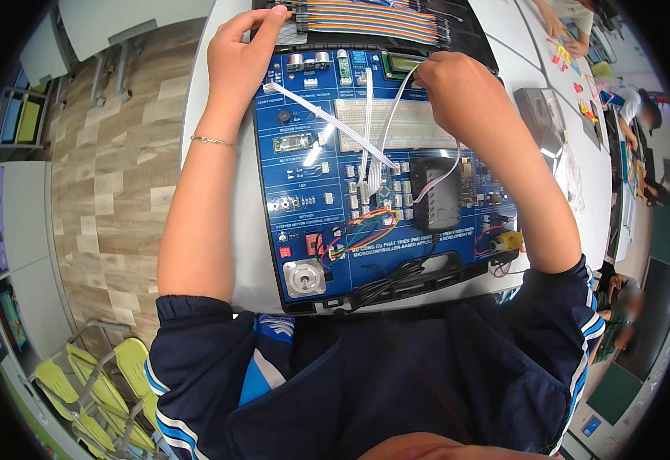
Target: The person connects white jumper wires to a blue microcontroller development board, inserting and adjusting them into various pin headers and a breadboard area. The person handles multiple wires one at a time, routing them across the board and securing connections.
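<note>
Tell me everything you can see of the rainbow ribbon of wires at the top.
The rainbow ribbon is a flat band of thin parallel wires, with orange, yellow, green and blue among its colours, apparently plastic-coated. It lies stretched sideways in the black case section beyond the blue board, with dark ends on the right. The left hand is at its left end; whether it pinches a wire is unclear. The right hand is apart from it.
</note>
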### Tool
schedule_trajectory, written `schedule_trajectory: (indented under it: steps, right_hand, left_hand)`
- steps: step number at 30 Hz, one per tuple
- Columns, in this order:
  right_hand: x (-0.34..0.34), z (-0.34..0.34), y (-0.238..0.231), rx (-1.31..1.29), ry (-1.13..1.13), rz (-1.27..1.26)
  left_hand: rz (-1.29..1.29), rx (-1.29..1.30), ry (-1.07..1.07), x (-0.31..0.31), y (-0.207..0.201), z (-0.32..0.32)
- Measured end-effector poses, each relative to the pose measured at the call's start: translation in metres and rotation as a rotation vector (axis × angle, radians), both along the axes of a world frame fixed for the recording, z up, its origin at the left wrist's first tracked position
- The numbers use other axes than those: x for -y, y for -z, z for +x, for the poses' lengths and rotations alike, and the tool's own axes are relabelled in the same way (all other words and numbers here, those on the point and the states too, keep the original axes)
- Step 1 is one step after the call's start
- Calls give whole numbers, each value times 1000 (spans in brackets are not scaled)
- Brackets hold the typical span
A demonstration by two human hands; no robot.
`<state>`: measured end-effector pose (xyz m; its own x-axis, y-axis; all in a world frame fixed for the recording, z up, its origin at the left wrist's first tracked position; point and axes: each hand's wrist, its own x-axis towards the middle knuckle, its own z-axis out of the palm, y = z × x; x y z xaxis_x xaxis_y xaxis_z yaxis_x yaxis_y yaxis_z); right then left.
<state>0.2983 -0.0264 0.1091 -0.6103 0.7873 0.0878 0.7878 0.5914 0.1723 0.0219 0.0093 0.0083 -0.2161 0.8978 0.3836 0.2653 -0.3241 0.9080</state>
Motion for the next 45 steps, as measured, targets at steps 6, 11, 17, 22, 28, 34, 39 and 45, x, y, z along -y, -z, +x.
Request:
schedule_trajectory:
  steps: [6,11,17,22,28,34,39,45]
  right_hand:
    - [2,1,0,43,-50,11]
    - [4,3,5,-25,-150,103]
    - [7,15,8,-347,83,-90]
    - [3,14,10,-259,-2,-27]
    - [1,5,11,-49,-102,76]
    - [2,5,12,-67,-122,79]
    - [-4,19,6,-366,35,-224]
    - [23,74,-39,-1029,304,-661]
  left_hand:
    - [7,-3,-28,1,1,3]
    - [56,-57,-67,0,2,3]
    - [82,-66,-55,-2,2,3]
    - [64,-45,-53,1,0,2]
    - [30,-46,-48,4,-2,5]
    - [-12,-111,-58,6,-6,2]
    - [-17,-9,-50,3,-4,3]
    - [-74,175,-2,7,-7,3]
